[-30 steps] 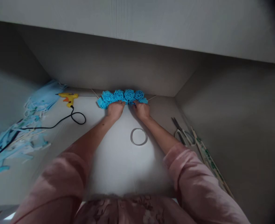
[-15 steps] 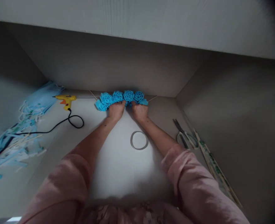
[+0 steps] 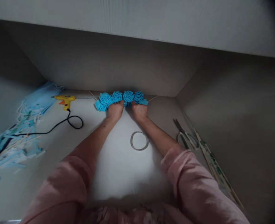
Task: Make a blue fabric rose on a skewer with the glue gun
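Note:
A garland of blue fabric roses (image 3: 128, 96) lies across the far end of the white surface, by the back wall. Thin sticks poke out from both its ends. My left hand (image 3: 116, 110) is closed on its near side, left of the middle. Close by on the right, my right hand (image 3: 139, 111) also grips the garland, fingers curled around its lower edge. The fingertips of both hands are partly hidden by the flowers. Between my forearms rests a thin pale ring (image 3: 139, 141), flat on the surface.
To the left are a yellow glue gun (image 3: 66, 101) with a looped black cord, a blue face mask (image 3: 38, 98) and a heap of blue-white strips (image 3: 23, 146). Scissors (image 3: 185, 135) and long thin sticks (image 3: 218, 169) lie along the right wall.
My left hand has shifted very slightly left along the garland. My right hand keeps its place, and the other things stay where they were.

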A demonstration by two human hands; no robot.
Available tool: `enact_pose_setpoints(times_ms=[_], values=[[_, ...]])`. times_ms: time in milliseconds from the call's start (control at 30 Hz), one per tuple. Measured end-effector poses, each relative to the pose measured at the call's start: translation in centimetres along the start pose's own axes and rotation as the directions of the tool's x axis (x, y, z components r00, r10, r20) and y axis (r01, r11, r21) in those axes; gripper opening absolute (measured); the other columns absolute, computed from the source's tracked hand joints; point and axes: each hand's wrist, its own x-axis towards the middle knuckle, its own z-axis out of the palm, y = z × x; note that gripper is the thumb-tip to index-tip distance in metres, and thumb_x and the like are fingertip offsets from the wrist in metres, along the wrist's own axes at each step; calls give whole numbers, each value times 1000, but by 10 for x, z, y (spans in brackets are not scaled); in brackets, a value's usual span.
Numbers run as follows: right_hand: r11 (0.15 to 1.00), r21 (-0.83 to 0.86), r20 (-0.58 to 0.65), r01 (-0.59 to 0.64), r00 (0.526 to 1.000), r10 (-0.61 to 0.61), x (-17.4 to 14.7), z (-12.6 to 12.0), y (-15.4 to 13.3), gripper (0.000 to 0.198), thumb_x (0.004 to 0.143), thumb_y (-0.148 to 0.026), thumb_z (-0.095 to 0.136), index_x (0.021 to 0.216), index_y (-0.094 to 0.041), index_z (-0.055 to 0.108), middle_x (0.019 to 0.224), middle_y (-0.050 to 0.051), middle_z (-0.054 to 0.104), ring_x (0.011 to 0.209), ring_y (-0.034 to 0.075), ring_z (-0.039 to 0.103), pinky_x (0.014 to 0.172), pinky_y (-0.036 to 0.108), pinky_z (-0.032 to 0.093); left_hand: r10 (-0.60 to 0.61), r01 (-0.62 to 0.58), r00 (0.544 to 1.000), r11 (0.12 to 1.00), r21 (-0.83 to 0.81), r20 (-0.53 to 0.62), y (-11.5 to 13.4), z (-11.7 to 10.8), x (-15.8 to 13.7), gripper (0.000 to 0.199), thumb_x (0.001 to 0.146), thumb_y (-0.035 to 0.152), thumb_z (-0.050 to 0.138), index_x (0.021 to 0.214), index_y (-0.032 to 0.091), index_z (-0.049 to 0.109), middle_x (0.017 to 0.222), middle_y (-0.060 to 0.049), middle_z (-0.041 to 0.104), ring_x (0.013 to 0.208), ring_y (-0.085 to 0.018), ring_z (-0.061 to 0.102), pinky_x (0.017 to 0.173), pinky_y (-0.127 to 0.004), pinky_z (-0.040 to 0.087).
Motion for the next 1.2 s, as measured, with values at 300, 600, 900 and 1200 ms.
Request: enact_pose_setpoints(times_ms=[300,600,900,1200], values=[[999,23,23,45,999,-45,-10,-12,-3,39,104,-16,37,121,-13,72,93,20,79,87,28,76,69,31,47,-10,9,1000,1000,-24,-9,-3,0,-4,36,108,23,39,127,13,68,109,-17,77,99,-28,75,80,-32,53],[916,394,-176,-74,972,154,12,-58,69,41,104,-37,48,137,-19,66,105,10,80,96,24,74,85,34,52,47,-48,999,986,-157,-10,15,-9,-31,37,106,28,46,138,22,65,113,-11,79,102,-26,74,81,-29,51],[768,641,116,5,988,-104,68,-25,89,81,95,-45,63,166,-20,32,163,18,49,145,30,54,117,46,44,50,-43,999,954,-298,14,20,12,-43,37,105,31,50,138,28,67,113,-6,81,100,-24,75,81,-29,52],[686,728,81,-1,993,-85,67,-24,87,88,86,-29,72,165,-19,34,167,17,42,151,27,47,122,46,40,52,-47,999,941,-336,7,21,9,-43,36,103,29,51,134,30,71,118,-4,80,103,-24,75,81,-30,52]])
